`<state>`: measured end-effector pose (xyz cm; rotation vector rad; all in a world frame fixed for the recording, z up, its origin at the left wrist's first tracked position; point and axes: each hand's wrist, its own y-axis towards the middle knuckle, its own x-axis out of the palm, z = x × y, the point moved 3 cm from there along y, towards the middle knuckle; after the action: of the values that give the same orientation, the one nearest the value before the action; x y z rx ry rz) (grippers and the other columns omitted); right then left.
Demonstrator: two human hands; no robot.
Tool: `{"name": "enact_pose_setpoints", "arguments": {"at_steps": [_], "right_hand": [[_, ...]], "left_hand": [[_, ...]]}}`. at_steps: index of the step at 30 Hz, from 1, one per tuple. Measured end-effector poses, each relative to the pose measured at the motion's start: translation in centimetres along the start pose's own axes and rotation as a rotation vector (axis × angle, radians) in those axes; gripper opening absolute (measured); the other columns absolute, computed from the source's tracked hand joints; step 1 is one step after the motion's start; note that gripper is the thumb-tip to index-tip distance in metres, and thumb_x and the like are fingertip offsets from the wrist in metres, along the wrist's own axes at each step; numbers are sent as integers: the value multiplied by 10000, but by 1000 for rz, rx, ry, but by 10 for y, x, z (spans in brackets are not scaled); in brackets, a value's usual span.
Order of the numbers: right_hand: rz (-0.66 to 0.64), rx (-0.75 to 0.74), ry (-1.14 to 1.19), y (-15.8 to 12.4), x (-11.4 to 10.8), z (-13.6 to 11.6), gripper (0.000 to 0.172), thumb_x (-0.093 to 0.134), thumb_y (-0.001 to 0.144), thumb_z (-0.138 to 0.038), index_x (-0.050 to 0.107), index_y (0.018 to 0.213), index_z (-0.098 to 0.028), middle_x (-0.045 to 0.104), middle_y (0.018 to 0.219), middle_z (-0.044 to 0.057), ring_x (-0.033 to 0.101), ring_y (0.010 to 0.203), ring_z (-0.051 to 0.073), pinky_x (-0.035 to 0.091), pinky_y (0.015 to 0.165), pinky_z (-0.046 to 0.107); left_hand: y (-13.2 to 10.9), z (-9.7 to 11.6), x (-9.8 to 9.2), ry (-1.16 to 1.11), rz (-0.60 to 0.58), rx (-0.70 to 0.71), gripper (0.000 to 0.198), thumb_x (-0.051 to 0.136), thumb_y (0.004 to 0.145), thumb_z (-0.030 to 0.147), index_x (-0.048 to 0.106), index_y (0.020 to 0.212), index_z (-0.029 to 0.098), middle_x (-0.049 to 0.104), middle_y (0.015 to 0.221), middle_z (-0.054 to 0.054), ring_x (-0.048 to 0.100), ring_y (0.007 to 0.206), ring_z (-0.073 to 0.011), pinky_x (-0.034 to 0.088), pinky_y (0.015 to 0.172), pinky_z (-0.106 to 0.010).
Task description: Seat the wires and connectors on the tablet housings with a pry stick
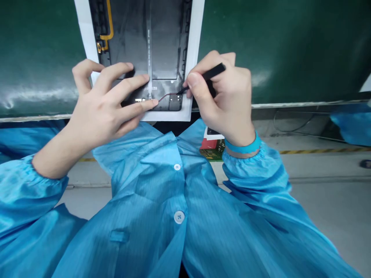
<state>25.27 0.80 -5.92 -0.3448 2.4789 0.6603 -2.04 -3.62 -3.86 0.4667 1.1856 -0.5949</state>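
While left grip, spread apart, touches wire | right grip clamps stick near panel's edge | bench extends both sides

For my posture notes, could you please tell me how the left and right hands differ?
The left hand is spread over the black device; the right hand is curled around a slim black tool. The right hand has a blue band at its wrist; the left hand shows none. Both hands are bare and emerge from blue cuffs.
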Motion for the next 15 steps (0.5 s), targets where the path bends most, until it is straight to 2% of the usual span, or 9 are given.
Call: {"name": "enact_pose_setpoints", "arguments": {"at_steps": [4,6,8,11,15], "right_hand": [[27,6,49,-2,2,1,429,495,1171,-613,658,907,-317,745,803,22,717,791,282,568,890,542],[51,58,84,-3,3,1,432,500,1172,-622,669,911,-322,768,831,17,727,768,266,586,930,543],[71,118,106,-4,4,-1,433,490,1169,-646,681,939,-333,788,869,24,740,776,264,604,953,538],[17,186,96,-2,8,-5,447,470,1159,-684,700,981,-345,808,926,44,769,858,286,626,977,540],[-102,139,86,4,16,-13,440,489,1156,-680,723,976,-354,813,898,41,785,961,316,621,1036,574]], "left_hand": [[1,9,-3,46,39,8,392,622,1165,388,671,1546,468,566,1759,23,547,1632,-446,454,1230,-830],[3,12,-4,62,77,34,342,635,1159,408,704,1493,425,619,1711,-1,569,1609,-462,487,1188,-838],[6,11,-4,68,66,41,361,638,1153,392,700,1508,405,627,1703,-16,544,1630,-468,487,1204,-836],[7,1,-6,73,67,9,455,636,1146,373,643,1597,431,620,1707,-15,512,1657,-451,465,1256,-814],[3,-15,-16,145,187,-22,502,638,1146,467,617,1642,392,667,1638,-76,589,1565,-473,494,1194,-823]]}}
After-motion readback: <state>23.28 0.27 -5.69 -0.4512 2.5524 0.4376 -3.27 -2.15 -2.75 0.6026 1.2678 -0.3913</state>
